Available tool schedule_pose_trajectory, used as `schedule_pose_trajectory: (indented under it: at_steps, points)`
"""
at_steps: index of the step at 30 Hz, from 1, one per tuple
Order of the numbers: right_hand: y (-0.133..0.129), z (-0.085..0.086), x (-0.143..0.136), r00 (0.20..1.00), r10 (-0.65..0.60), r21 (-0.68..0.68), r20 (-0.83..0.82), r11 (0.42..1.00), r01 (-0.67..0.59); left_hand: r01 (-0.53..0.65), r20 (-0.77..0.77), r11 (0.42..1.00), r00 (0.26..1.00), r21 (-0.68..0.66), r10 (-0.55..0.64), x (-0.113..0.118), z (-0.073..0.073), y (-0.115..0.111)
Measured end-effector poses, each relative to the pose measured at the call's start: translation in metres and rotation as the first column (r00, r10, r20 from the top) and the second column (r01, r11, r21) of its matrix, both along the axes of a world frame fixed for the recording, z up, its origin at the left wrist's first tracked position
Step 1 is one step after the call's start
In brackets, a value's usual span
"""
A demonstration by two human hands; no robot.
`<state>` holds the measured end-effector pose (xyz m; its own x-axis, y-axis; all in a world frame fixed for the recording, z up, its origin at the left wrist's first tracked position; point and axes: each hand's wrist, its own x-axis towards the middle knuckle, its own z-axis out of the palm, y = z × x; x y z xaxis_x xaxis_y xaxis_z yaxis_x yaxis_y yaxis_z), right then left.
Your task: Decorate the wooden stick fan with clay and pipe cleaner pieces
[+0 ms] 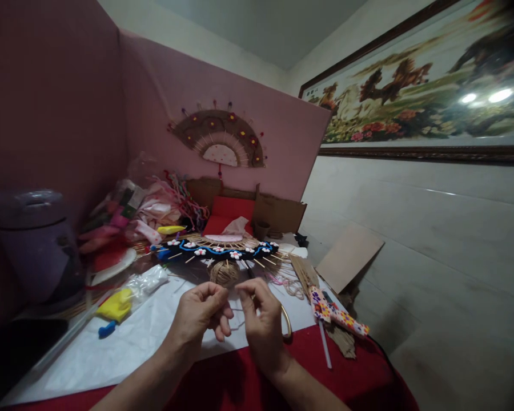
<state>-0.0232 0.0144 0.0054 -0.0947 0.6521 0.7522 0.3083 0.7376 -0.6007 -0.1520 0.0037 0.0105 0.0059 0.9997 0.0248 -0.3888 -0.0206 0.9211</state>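
- While a twine ball (pixel 224 274) sits below the frame's centre, the left hand (pixel 199 311) and right hand (pixel 262 325) are just in front of it.
- Each hand: thumb and forefinger pinched; anything between them is too small to tell.
- Black flowered fan (pixel 235 255): centre, just above the ball.
- Brown fan (pixel 223 120): upper centre, on the pink panel (pixel 286 142).

Red-draped desk (pixel 368 379) in front of me, white sheet (pixel 107 348) laid across it, yellow lump (pixel 115 305) and blue lump (pixel 107 329) towards its left, twine ball (pixel 224 274) further in, black fan (pixel 192 249) by it, pale string (pixel 294 288), flowered bundle (pixel 345 319) and clear stick (pixel 325 344) to the right.
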Motion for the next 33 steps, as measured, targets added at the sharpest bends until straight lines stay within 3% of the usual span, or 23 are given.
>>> schedule_pose_trajectory:
  at_steps: [4,7,12,16,21,27,33]
  points:
    - [-0.001,0.028,-0.015,0.998,0.064,-0.017,-0.017,0.998,-0.064,-0.089,0.007,0.996,0.996,0.025,0.089,-0.004,0.000,0.002]
    - [0.003,0.035,-0.027,0.994,0.098,0.042,0.055,0.994,-0.100,-0.156,-0.006,0.985,0.988,0.068,0.156,-0.008,-0.002,0.005]
    - [0.017,0.012,-0.033,0.986,0.036,0.137,0.161,0.989,-0.058,-0.265,-0.059,0.953,0.959,0.147,0.276,-0.009,-0.005,0.007]
    - [0.020,-0.004,-0.029,0.985,0.022,0.164,0.173,0.985,-0.051,-0.202,-0.114,0.963,0.968,0.179,0.224,-0.007,-0.005,0.005]
    - [0.015,-0.005,-0.026,0.996,0.017,0.187,0.089,0.982,-0.033,-0.126,-0.177,0.987,0.974,0.100,0.142,-0.006,-0.006,0.002]
    - [0.011,-0.009,-0.024,0.995,0.054,0.163,0.089,0.984,-0.068,-0.222,-0.219,0.973,0.948,0.061,0.230,-0.009,-0.010,0.007]
    - [0.011,-0.017,-0.026,0.997,0.066,0.191,0.051,0.979,-0.075,-0.238,-0.266,0.965,0.928,0.112,0.260,-0.009,-0.015,0.011]
